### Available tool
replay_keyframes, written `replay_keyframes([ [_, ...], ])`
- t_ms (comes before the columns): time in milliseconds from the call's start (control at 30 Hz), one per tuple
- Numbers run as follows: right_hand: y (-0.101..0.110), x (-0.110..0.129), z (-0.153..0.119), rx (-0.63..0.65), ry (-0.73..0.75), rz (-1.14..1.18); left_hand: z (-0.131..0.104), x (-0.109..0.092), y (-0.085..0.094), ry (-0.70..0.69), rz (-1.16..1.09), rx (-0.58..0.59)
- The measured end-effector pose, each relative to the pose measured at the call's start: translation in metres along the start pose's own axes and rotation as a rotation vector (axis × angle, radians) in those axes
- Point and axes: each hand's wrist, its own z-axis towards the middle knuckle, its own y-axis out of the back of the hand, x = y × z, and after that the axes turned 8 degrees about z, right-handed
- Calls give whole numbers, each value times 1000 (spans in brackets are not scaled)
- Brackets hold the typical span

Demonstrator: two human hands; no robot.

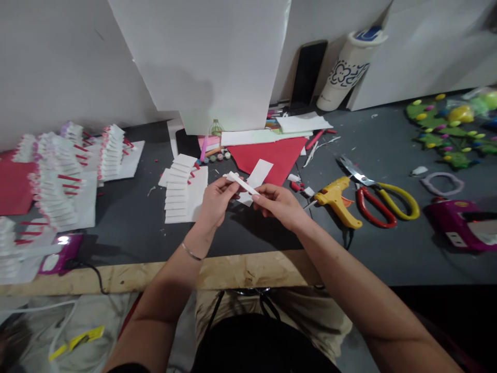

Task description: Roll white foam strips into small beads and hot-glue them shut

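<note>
Between my two hands is a narrow folded strip of white paper (243, 183), tilted down to the right. My left hand (218, 199) pinches its left end, and my right hand (279, 204) pinches its right end. Just behind the fingers lie white paper pieces (261, 172), partly over a sheet of red paper (272, 155). Left of my left hand, a row of overlapping folded white paper pieces (176, 199) rests on a white card (198, 189), with small red bits beside it.
A yellow glue gun (337, 202) and scissors (376, 191) with red and yellow handles lie to the right. Finished-looking white paper stacks (58, 176) stand left. A white tumbler (345, 72) and phone (308, 72) lean at the back. A wooden strip (248, 269) edges the table.
</note>
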Motion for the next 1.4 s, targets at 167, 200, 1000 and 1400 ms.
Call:
replay_keyframes([
  [167,-4,-4,-2,-74,143,-72,-2,-1,-2,-37,47,-67],
  [200,-5,-4,-2,-74,151,-75,-3,-1,-3,-35,42,-67],
  [1000,8,2,-3,55,83,-186,-6,-18,33,-246,554,82],
  [1400,18,-1,2,84,50,-296,8,-11,42,-251,757,237],
])
